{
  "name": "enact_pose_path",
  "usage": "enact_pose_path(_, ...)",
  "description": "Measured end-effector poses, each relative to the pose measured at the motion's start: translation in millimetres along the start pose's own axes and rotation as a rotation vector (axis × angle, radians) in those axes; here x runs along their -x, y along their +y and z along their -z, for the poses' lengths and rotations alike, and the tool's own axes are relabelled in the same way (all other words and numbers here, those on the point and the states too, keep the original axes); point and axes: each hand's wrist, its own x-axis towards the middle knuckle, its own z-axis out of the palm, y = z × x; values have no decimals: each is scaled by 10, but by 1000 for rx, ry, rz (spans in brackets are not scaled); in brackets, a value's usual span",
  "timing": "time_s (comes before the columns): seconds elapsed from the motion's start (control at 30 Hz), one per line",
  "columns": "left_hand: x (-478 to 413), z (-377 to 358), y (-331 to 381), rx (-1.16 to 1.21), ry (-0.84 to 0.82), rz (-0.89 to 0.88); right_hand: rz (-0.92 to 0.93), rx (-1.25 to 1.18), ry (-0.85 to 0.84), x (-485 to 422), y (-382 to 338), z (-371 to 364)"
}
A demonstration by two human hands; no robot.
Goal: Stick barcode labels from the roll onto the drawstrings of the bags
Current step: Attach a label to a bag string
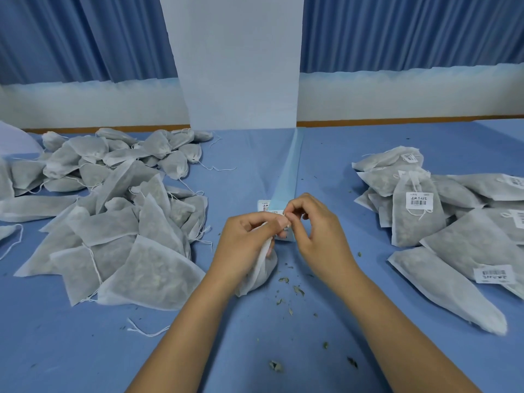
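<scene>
on the far left, a heap of unlabelled bags (107, 217) spills past the picture's left edge. its near corner sits just beside the left forearm and its back reaches almost to the wooden table edge (397, 122). there are too many overlapping bags for an exact count, but well over twenty. one loose string (144, 331) lies on the blue cloth (71, 350) in front of the heap, with bare cloth around it.

a narrow lane of bare cloth separates the heap from the left hand (246, 239). that hand's fingers are curled round the neck of a single bag (262, 275), with the thumb laid across the top. the bag's body rests on the cloth under the wrist.

behind the hands, one label strip (286, 177) runs straight back to the foot of a white column (238, 66), and one printed label (264, 206) shows at its near end.

the right hand (317, 231) meets the left at the bag's neck. its thumb and forefinger pinch a white scrap (279, 213) — label or drawstring, i cannot tell — and its other fingers are loosely curled. leaf crumbs (297, 290) are scattered between and in front of the forearms.

a wider stretch of bare cloth lies right of that hand, before the labelled bags (419, 217) — about a dozen, at least five showing barcodes. this pile runs off the right edge.
</scene>
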Motion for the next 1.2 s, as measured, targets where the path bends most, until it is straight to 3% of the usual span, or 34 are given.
enact_pose_path(0.3,-26,60,-3,55,93,38,22,-101,55,8,-95,63)
enact_pose_path(0.57,-7,13,12,-106,97,-53,-107,-107,78,-7,-13,87)
enact_pose_path(0.73,-82,109,11,-158,193,-54,-139,-75,169,-76,51,214)
enact_pose_path(0.9,-92,191,-1,-330,51,-3,-263,-99,237,-104,148,286)
enact_pose_path(1.03,-101,346,-2,-372,-155,38,-405,-322,273,-153,160,364)
enact_pose_path(1.2,-116,290,-66,-520,-26,-4,-262,-483,311,-135,-89,389)
